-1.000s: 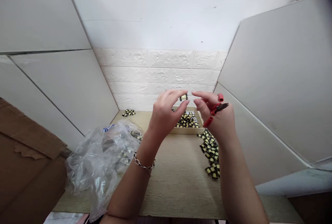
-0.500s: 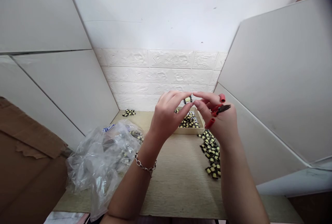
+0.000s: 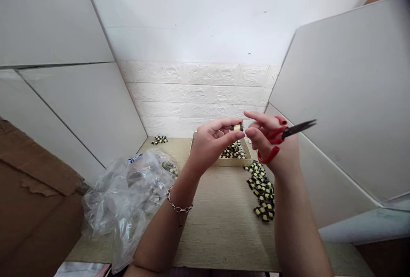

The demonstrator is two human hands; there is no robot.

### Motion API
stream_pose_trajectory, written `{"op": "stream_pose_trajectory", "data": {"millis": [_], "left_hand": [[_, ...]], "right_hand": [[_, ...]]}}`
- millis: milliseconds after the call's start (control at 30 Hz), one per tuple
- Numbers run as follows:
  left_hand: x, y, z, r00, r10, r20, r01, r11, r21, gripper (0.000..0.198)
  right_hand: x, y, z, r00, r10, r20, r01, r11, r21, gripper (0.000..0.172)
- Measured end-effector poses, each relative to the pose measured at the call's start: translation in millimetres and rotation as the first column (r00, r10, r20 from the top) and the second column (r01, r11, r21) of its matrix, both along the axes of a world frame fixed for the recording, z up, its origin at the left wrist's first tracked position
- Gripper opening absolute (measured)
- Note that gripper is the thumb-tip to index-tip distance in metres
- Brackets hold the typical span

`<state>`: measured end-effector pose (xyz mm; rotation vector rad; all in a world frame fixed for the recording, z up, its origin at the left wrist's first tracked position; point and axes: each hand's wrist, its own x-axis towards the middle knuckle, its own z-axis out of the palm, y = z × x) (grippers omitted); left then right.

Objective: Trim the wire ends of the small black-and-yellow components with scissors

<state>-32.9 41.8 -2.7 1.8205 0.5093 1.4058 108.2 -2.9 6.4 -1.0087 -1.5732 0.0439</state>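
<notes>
My left hand [image 3: 208, 148] pinches a small transformer [image 3: 237, 127] between thumb and fingertips; it has a yellow-wrapped middle and black ends. Close by on the right, my right hand [image 3: 285, 161] has its index finger and thumb apart, a small gap from the part. Hooked in that hand is a pair of scissors [image 3: 297, 129] with red handles, the dark blades pointing right, away from the transformer. Below the hands stands a shallow box [image 3: 232, 163] holding many similar parts, partly hidden by my left hand.
A heap of transformers [image 3: 262, 187] lies on the table [image 3: 224, 217] right of the box. Several more form a small group [image 3: 159, 139] at the back left. Clear plastic bags [image 3: 128, 195] cover the left side, beside a cardboard box [image 3: 35, 191]. White panels flank both sides.
My right hand has shifted right and its fingers have come off the transformer. The scissors have swung so their blades point further out to the right. My left hand keeps the part.
</notes>
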Motion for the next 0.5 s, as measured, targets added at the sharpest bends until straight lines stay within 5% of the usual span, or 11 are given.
{"op": "stream_pose_trajectory", "data": {"millis": [267,500], "left_hand": [[4.4,-1.5,-0.8,0.995,0.013,0.103,-0.013,1.000,0.003,0.042],[2.0,0.6,-3.2,0.997,-0.005,0.078,0.002,0.999,0.035,0.051]], "right_hand": [[4.1,7.9,-2.4,0.942,0.293,-0.163,-0.314,0.942,-0.120,0.024],[5.3,11.5,-5.0,0.894,0.331,-0.303,-0.398,0.896,-0.195,0.020]]}}
